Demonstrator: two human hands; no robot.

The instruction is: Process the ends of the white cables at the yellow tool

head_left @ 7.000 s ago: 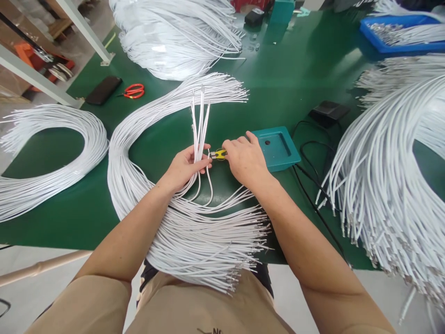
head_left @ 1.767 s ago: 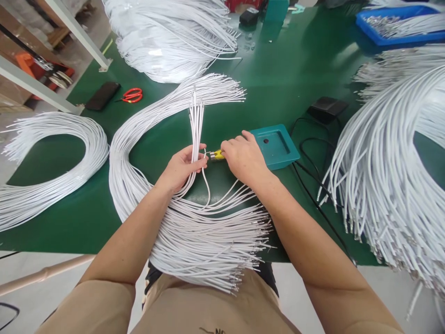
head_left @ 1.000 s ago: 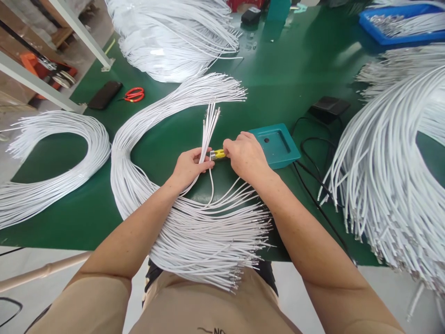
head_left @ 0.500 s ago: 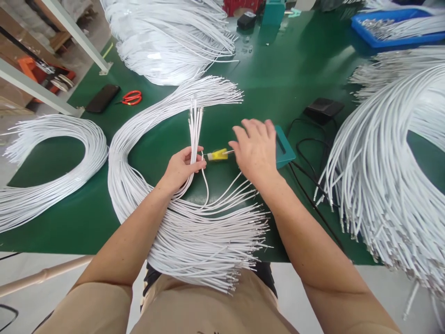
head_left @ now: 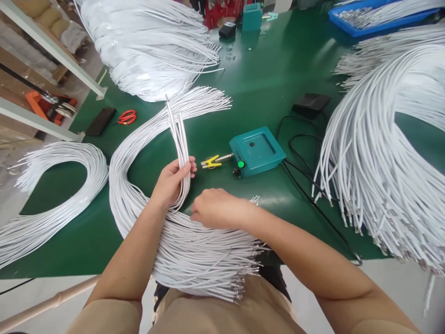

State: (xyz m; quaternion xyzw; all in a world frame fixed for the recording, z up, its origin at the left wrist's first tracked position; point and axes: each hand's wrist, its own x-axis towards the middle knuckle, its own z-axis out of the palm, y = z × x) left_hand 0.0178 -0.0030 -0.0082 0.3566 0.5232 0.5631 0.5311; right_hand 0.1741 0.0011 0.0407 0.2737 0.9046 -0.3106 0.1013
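My left hand [head_left: 171, 182] is closed around a small bunch of white wires [head_left: 181, 144], whose tipped ends stand up above the thumb. These wires bend below the hand towards a large curved bundle of white wires [head_left: 205, 250] in front of my body. My right hand [head_left: 217, 208] lies over the top of that bundle with its fingers curled in. Its fingertips touch the wires, but what they hold is hidden. Beyond the hands sits a teal machine [head_left: 259, 148] with a green button, a metal shaft and a yellow clip-like head [head_left: 211, 162] pointing left.
White wire bundles lie at the left [head_left: 69, 195], at the back [head_left: 149, 46] and at the right [head_left: 368, 153]. Red-handled scissors [head_left: 127, 117] and a dark flat object [head_left: 100, 121] are at the left. A black pedal-like box [head_left: 310, 105], cables and a blue tray [head_left: 361, 28] stand right.
My right hand has left the teal machine and come down-left onto the wire bundle, its fingers now curled. The bunch in my left hand has drawn away from the yellow head and tilts left.
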